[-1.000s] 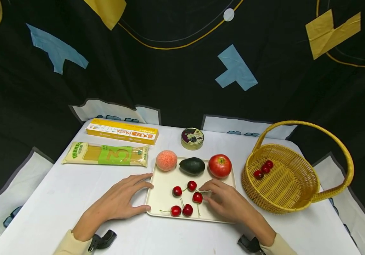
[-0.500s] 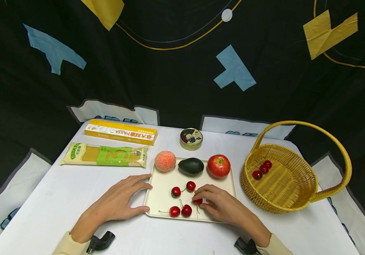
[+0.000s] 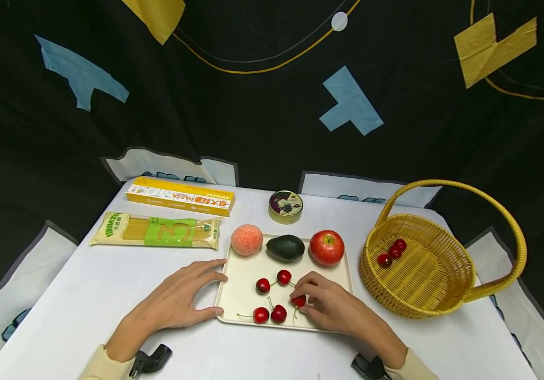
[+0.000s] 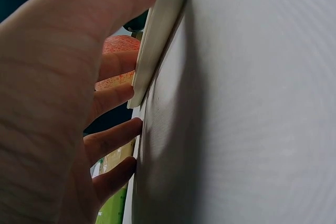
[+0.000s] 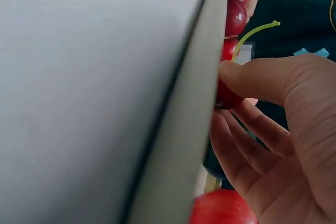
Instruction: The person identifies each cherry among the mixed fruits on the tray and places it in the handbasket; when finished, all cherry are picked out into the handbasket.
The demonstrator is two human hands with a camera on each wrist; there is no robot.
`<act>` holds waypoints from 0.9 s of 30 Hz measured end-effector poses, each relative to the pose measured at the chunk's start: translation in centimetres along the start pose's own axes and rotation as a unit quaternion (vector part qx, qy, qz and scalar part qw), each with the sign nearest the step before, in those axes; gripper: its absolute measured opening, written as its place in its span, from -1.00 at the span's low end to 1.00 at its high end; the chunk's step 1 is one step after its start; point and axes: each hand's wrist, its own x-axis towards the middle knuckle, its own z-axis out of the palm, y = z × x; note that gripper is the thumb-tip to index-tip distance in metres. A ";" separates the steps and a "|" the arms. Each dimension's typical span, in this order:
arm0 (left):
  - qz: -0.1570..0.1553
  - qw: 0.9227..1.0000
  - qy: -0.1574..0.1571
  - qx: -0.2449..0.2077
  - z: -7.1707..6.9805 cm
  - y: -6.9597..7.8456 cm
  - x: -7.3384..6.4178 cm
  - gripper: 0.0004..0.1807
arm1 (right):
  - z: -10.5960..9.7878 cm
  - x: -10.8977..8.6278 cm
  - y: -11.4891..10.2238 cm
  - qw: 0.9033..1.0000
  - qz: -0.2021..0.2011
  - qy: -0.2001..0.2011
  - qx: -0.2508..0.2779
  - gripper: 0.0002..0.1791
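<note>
A cream tray [image 3: 238,287] lies on the white table, with several red cherries on its near half. My right hand [image 3: 336,306] reaches over the tray's right side and pinches a cherry [image 3: 298,301] between thumb and fingers. In the right wrist view that cherry [image 5: 228,97] is partly covered by the thumb, and a green stem curves up beside it. My left hand [image 3: 177,295] rests at the tray's left edge, fingers spread and fingertips touching the rim. Other cherries, such as a bright red one [image 3: 261,315], lie left of my right hand.
Along the tray's far side sit a pink fuzzy peach [image 3: 246,240], a dark avocado [image 3: 285,247] and a red apple [image 3: 327,248]. A wicker basket [image 3: 424,301] with 3 cherries stands right. Behind are a round tin [image 3: 285,207], a pasta box [image 3: 181,197] and a pasta bag [image 3: 158,230].
My right hand has moved left onto the near-right cherry and pinches it; the cherry has shifted slightly to the right. The left hand stays at the tray's edge.
</note>
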 end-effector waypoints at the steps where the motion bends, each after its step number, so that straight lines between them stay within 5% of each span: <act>1: 0.001 1.000 0.001 -0.001 0.0 0.0 0.0 -0.37 | -0.2 -0.1 0.0 1.000 0.002 0.003 -0.001 -0.70; 19: -0.001 1.000 -0.002 0.001 -0.1 -0.1 -0.1 -0.37 | -3.4 -3.7 0.9 0.992 0.000 0.124 -0.031 -0.60; 27: 0.000 1.000 -0.003 0.002 -0.1 -0.1 0.0 -0.37 | -5.9 -5.0 1.1 0.980 -0.009 0.182 -0.074 -0.42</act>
